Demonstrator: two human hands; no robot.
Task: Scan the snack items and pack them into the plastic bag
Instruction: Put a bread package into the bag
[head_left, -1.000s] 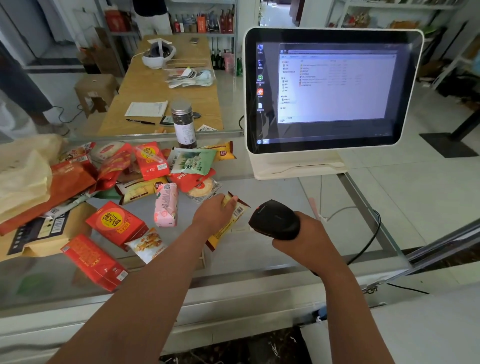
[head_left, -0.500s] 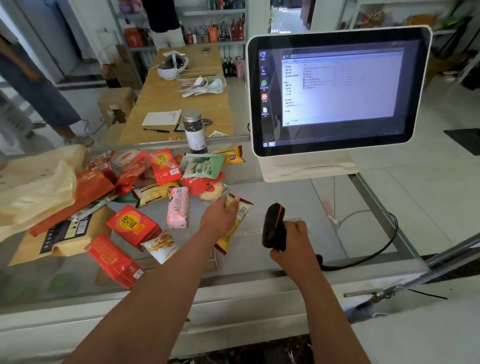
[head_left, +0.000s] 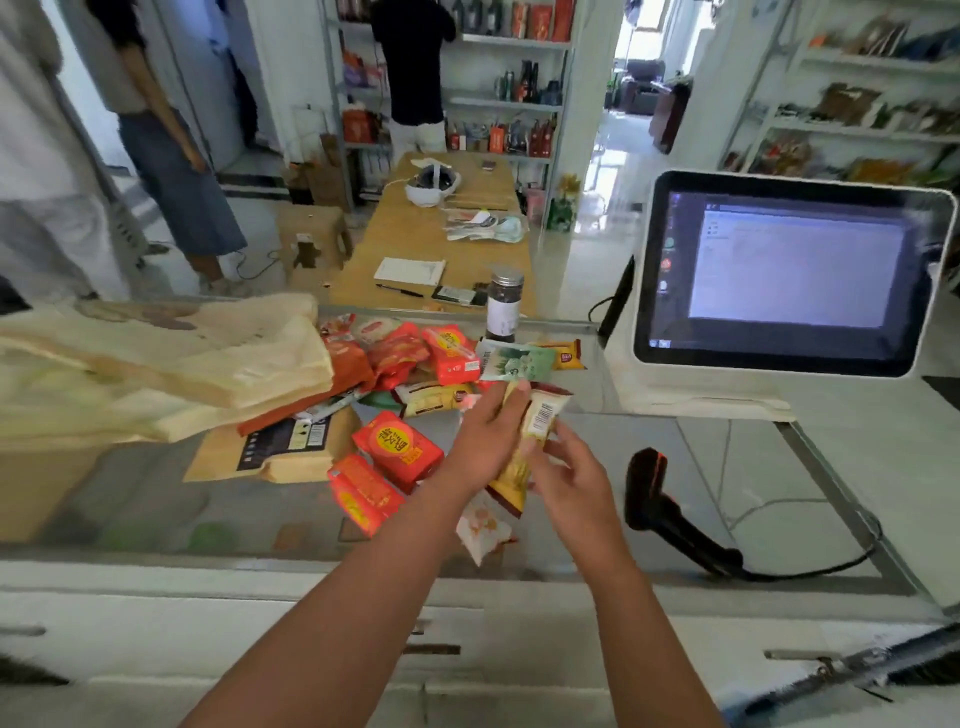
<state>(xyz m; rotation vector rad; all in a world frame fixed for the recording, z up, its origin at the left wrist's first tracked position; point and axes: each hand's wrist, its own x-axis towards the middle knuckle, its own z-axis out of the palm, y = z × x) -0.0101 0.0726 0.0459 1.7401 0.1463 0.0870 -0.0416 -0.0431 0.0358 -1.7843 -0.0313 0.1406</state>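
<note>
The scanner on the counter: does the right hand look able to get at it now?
Probably yes. The scanner lies just right of the right hand, with bare counter between them. That hand would only have to leave the snack packet, which the left hand grips.

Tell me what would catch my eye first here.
At centre, over the glass counter, the left hand holds up a yellow packet and the right hand touches it. Behind them sprawls a bright red heap of snacks, with a big screen at the right. A black scanner lies on the counter beside the right hand.
</note>
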